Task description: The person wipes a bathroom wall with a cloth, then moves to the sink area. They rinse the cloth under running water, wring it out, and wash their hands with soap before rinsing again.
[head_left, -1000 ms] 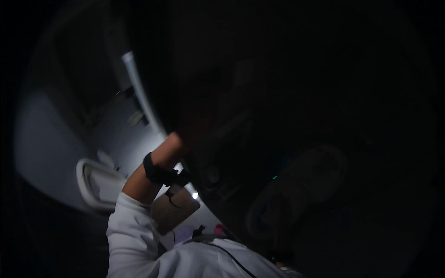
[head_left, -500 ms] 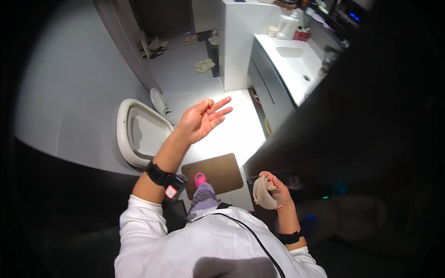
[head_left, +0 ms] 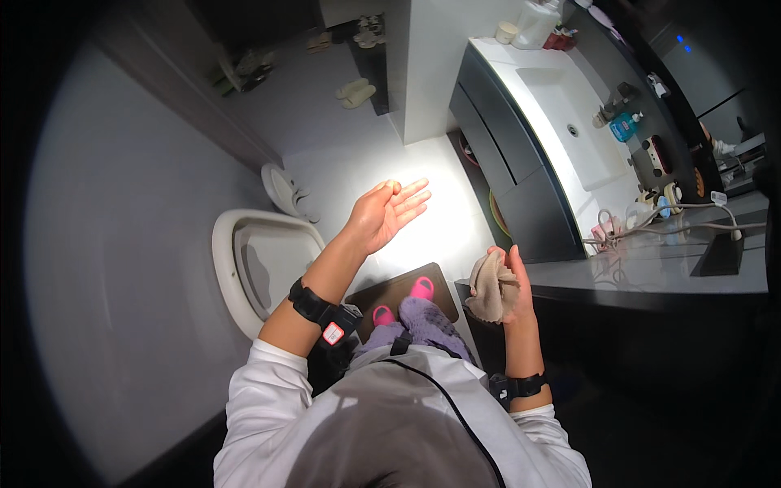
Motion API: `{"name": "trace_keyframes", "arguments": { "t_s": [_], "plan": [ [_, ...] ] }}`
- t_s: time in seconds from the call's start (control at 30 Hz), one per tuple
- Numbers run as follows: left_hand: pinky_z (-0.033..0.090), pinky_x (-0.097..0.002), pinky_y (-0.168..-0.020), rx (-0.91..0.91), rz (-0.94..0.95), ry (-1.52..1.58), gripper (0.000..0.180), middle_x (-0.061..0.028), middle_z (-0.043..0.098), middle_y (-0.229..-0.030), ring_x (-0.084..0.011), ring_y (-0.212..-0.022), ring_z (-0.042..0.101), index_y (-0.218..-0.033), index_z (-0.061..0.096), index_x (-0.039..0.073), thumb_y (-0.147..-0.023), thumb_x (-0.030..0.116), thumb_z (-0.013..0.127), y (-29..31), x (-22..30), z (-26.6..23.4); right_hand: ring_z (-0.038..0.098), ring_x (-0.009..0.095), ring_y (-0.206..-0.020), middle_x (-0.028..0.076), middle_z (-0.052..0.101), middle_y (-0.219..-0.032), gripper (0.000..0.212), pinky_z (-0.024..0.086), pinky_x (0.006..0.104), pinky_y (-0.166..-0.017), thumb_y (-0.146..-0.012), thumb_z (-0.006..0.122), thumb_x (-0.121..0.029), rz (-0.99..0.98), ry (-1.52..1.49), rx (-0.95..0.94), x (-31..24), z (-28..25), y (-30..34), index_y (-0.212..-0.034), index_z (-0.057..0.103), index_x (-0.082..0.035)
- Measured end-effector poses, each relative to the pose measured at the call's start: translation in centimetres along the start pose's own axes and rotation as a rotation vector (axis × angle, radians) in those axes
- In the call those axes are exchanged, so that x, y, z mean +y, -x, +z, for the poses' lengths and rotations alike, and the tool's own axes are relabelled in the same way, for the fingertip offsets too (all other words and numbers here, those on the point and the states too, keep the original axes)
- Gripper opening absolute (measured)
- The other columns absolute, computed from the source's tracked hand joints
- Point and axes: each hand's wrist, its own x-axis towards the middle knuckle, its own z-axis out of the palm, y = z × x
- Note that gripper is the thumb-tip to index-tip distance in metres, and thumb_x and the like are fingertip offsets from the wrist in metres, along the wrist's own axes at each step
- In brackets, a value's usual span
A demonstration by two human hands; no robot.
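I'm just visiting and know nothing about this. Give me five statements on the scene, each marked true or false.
1. The person's right hand holds a crumpled beige cloth. True.
2. The left hand grips a bottle. False: no object shows in the left hand, and several of its fingers are stretched out.
3. The bright pink slippers are on a brown rectangular mat. True.
4. The blue plastic pump bottle stands inside the basin. False: the pump bottle is outside the white rectangular basin.
5. Two pale yellowish slippers lie on the floor beyond the mat. True.
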Motion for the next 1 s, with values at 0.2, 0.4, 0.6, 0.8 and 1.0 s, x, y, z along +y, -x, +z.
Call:
{"name": "trace_keyframes", "arguments": {
  "t_s": [0.2,0.4,0.6,0.8,1.0],
  "plan": [
    [0.045,-0.0438,-0.096,-0.058,-0.060,-0.057,0.023,-0.0244,0.041,-0.132,-0.0368,-0.119,0.045,-0.076,0.045,0.005,-0.095,0.014,0.035,-9.6,2.7,3.1,0.057,0.025,-0.064,0.010,0.060,-0.079,0.042,0.047,0.0372,-0.055,-0.095,0.035,-0.044,-0.121,-0.115,0.091,-5.0,-0.7,-6.5,-0.101,0.055,-0.008],
    [0.053,-0.0426,-0.086,0.003,-0.093,-0.156,0.019,-0.0229,0.044,-0.129,-0.0366,-0.113,0.051,-0.076,0.049,0.003,-0.092,0.012,0.042,-20.6,6.4,7.3,0.059,0.026,-0.065,0.008,0.061,-0.078,0.037,0.048,0.0369,-0.057,-0.093,0.039,-0.044,-0.263,-0.231,0.030,-11.5,-2.2,-13.6,-0.101,0.056,-0.011],
    [0.057,-0.0391,-0.077,-0.080,-0.162,-0.346,0.016,-0.0226,0.052,-0.120,-0.0328,-0.100,0.059,-0.083,0.044,0.003,-0.093,0.010,0.034,-34.9,6.7,12.1,0.060,0.024,-0.068,0.008,0.060,-0.079,0.037,0.049,0.0347,-0.058,-0.092,0.040,-0.046,-0.344,-0.312,0.218,-17.5,-5.2,-16.7,-0.102,0.055,-0.014],
    [0.053,-0.0384,-0.086,-0.185,-0.305,-0.467,0.023,-0.0229,0.047,-0.126,-0.0349,-0.111,0.052,-0.084,0.041,0.004,-0.098,0.016,0.027,-53.4,5.4,18.4,0.059,0.029,-0.066,0.011,0.061,-0.083,0.036,0.050,0.0376,-0.058,-0.092,0.044,-0.044,-0.601,-0.425,0.411,-23.6,-10.3,-19.8,-0.103,0.055,-0.011],
    [0.053,-0.0389,-0.085,-0.233,-0.334,-0.402,0.018,-0.0216,0.051,-0.123,-0.0325,-0.107,0.056,-0.086,0.040,0.004,-0.096,0.014,0.029,-70.5,4.5,22.1,0.058,0.032,-0.060,0.013,0.061,-0.076,0.039,0.051,0.0384,-0.054,-0.094,0.035,-0.042,-0.767,-0.528,0.667,-30.2,-10.2,-24.0,-0.099,0.055,-0.010]
  ]
}}
